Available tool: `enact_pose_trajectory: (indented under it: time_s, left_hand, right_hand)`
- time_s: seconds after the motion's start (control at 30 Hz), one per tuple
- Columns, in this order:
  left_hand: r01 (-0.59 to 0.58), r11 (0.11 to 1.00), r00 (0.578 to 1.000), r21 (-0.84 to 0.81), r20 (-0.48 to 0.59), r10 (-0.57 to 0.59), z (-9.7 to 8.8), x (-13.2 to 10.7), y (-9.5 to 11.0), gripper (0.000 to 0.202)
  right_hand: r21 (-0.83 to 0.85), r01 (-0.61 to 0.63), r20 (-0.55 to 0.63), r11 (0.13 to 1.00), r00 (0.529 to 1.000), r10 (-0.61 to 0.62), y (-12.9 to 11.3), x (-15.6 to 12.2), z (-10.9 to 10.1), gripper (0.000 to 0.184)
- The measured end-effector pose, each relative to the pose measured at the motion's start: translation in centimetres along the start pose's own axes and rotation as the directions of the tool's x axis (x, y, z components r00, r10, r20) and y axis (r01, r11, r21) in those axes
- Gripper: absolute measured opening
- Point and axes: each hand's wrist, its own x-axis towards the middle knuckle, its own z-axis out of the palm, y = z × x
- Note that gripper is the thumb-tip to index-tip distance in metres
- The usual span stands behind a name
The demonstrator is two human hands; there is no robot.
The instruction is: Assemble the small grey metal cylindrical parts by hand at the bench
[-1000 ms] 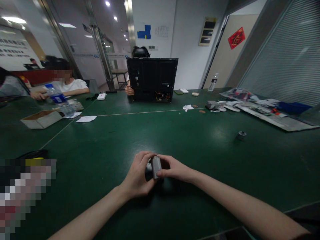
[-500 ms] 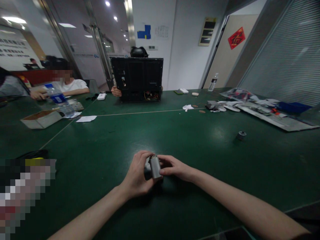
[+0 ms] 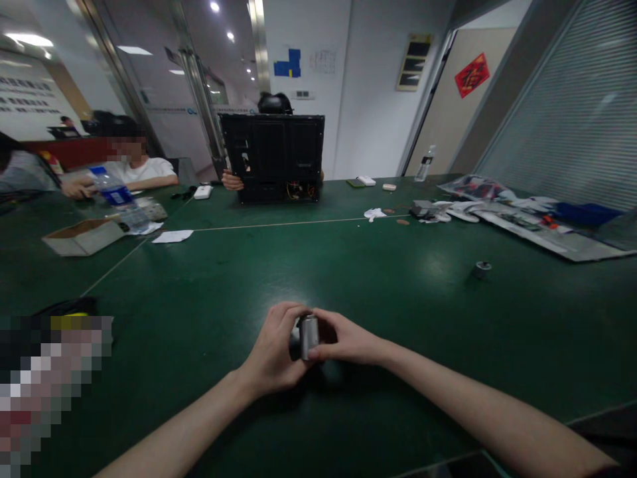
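A small silver motor (image 3: 309, 337) stands roughly upright between my two hands, low over the green table (image 3: 249, 279). My left hand (image 3: 279, 348) curls around it from the left, fingertips at its top and thumb near its base. From the right, my right hand (image 3: 343, 337) closes on it, with the thumb against its lower front and the fingers at the top edge. Fingers hide part of its top and sides. Farther right on the table sits a short round metal part (image 3: 482, 269) with a dark top, apart from both hands.
Across the table a person holds up a black panel (image 3: 273, 159). At left are an open cardboard box (image 3: 82, 239), a water bottle (image 3: 117, 196) and a white paper (image 3: 172, 236). A board (image 3: 562, 245) with loose parts and a blue tray (image 3: 587, 213) lies far right.
The motor has turned in my fingers, from a flat face to a rounded one, and stands straighter. My right thumb and fingers have shifted left over it.
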Motion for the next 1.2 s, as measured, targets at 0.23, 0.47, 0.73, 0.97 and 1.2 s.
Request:
enact_pose_trajectory:
  time_s: [0.23, 0.47, 0.73, 0.97, 1.2]
  left_hand:
    - [0.022, 1.000, 1.000, 0.000, 0.009, -0.022, 0.11, -0.13, -0.09, 0.053]
    - [0.028, 1.000, 1.000, -0.009, -0.003, -0.028, -0.07, -0.23, -0.27, 0.058]
    - [0.024, 0.999, 0.999, -0.026, 0.025, -0.024, -0.24, -0.16, -0.20, 0.056]
    - [-0.018, 1.000, 1.000, -0.005, 0.017, 0.019, -0.13, -0.13, -0.18, 0.056]
    - [-0.012, 1.000, 1.000, -0.013, 0.027, 0.012, -0.18, -0.20, 0.01, 0.057]
  right_hand:
    - [0.089, -0.007, 0.033, 0.996, 0.999, 0.004, -0.16, -0.19, -0.42, 0.044]
    - [0.220, -0.028, 0.028, 0.975, 0.999, 0.023, -0.04, -0.14, -0.35, 0.049]
    - [0.083, -0.021, -0.004, 0.996, 1.000, 0.022, -0.36, -0.07, -0.10, 0.042]
    - [0.136, -0.002, 0.016, 0.991, 1.000, 0.000, 0.13, -0.06, -0.32, 0.043]
    - [0.235, -0.058, 0.054, 0.970, 0.997, 0.046, -0.07, -0.19, -0.61, 0.046]
